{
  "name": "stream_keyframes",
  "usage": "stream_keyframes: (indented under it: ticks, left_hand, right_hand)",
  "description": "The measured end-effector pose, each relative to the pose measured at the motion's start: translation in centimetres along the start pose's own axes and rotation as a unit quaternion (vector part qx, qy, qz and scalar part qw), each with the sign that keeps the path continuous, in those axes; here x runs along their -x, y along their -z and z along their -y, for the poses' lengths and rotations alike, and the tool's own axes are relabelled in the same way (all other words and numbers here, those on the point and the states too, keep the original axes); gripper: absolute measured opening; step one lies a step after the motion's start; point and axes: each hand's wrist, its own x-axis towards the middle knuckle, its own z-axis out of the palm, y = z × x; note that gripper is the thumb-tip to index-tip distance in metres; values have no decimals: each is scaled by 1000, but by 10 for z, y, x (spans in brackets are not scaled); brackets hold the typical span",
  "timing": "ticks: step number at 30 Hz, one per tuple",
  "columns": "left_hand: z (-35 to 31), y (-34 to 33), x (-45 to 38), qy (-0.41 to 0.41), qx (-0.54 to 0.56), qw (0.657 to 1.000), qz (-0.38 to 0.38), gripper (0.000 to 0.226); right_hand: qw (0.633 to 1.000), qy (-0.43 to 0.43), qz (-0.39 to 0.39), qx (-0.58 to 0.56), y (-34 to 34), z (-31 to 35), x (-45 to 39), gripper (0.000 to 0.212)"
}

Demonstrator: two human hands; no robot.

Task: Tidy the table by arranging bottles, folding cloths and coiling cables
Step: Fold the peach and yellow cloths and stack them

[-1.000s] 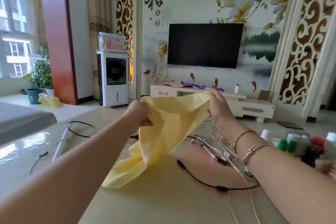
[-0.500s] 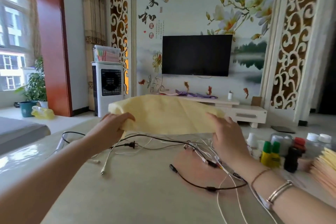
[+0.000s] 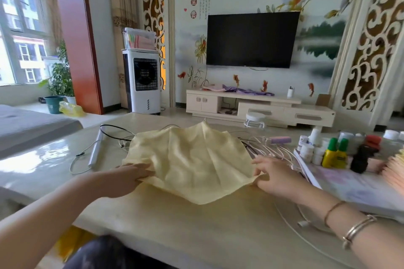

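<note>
I see the cloth (image 3: 192, 159) spread on the bench (image 3: 196, 231), in the middle, lying over part of the cables (image 3: 271, 148) that run out behind it and to its right. My left hand (image 3: 127, 178) is at the cloth's left edge, my right hand (image 3: 275, 174) at its right edge. Left of the cloth lies a rod (image 3: 96, 148) with a cord (image 3: 76, 159) looping beside it. To the right, bottles (image 3: 334, 153) stand together on a board (image 3: 358, 190). Behind the bench, a stool (image 3: 254, 119) stands before the cabinet (image 3: 260, 106), with the television (image 3: 251, 39) on the wall above.
</note>
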Motion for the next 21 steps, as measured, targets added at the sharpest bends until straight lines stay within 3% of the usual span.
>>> stream_keyframes:
  ticks: [2,4,7,8,10,14,18,21]
  left_hand:
    - [4,4,4,-16,168,986,-13,59]
    - [8,11,5,-29,172,984,-44,66]
    - [-1,24,11,-9,148,979,-137,45]
    - [-3,27,12,-6,153,976,-155,32]
    - [-8,28,15,5,160,972,-174,26]
    - [-12,27,18,30,123,982,-139,29]
    - [-15,24,23,55,61,996,-27,21]
    - [-18,20,19,52,20,998,-20,13]
  right_hand:
    - [994,-19,7,-111,2,6,3,15]
    - [987,-33,-19,-155,5,11,5,8]
    - [981,-31,-43,-186,14,25,11,17]
    - [979,-32,-45,-198,17,27,11,20]
    - [974,-45,-46,-218,20,29,13,15]
    - [972,-88,-23,-215,25,28,11,18]
    - [950,-181,176,-183,26,26,13,7]
    - [958,-210,167,-103,20,23,6,5]
